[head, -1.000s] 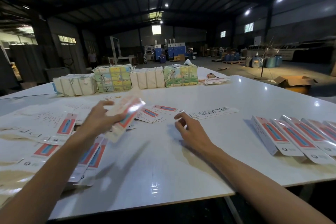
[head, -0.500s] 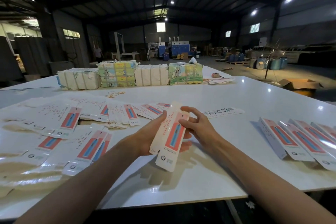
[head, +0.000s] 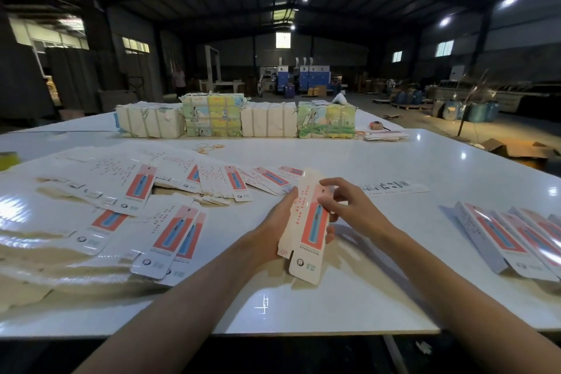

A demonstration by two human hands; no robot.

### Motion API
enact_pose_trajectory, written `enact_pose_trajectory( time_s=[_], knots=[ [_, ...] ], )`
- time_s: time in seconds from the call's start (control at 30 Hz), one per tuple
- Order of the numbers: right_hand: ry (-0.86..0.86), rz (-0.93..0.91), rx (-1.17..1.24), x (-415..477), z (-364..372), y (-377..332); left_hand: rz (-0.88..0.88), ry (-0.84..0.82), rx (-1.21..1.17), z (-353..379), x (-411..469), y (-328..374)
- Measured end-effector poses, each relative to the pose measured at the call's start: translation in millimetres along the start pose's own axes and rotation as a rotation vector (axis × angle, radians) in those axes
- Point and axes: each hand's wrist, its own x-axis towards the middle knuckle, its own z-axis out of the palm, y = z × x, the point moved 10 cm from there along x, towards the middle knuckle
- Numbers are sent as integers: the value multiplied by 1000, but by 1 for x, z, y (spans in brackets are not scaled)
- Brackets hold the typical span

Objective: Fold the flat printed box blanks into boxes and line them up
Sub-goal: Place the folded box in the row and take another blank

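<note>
Red-and-white box blank (head: 309,222) held over desk (head: 334,300), near front middle, long side pointing away from person. Left hand (head: 270,231) behind blank, fingers wrapped round its lower half, grasping it. Right hand (head: 352,209) at upper part, fingers (head: 332,184) bent, pinching right edge of same blank. Loose flat blanks (head: 136,191) spread on desk at left. Folded boxes (head: 510,237) lie in overlapping row at right, well apart from hands. Wrapped bundles (head: 212,118) stand in line at far side of desk.
</note>
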Motion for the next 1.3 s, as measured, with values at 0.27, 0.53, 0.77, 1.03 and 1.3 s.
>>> enact_pose_trajectory(
  time_s=[0.27, 0.53, 0.77, 1.03, 1.3],
  knots=[
    [-154, 121, -29, 29, -14, -6, -28, -112, 152, 17, -10, 1],
    [-305, 145, 147, 20, -9, 15, -21, -201, 180, 12, -3, -2],
    [-269, 66, 430, 15, -13, 3, 68, -186, 256, 14, 2, 10],
    [-288, 10, 616, 14, -3, -11, 18, -142, 160, 15, 5, -3],
    [-2, 23, 551, 12, -1, -9, -8, -103, -354, 5, 10, 2]
  ],
)
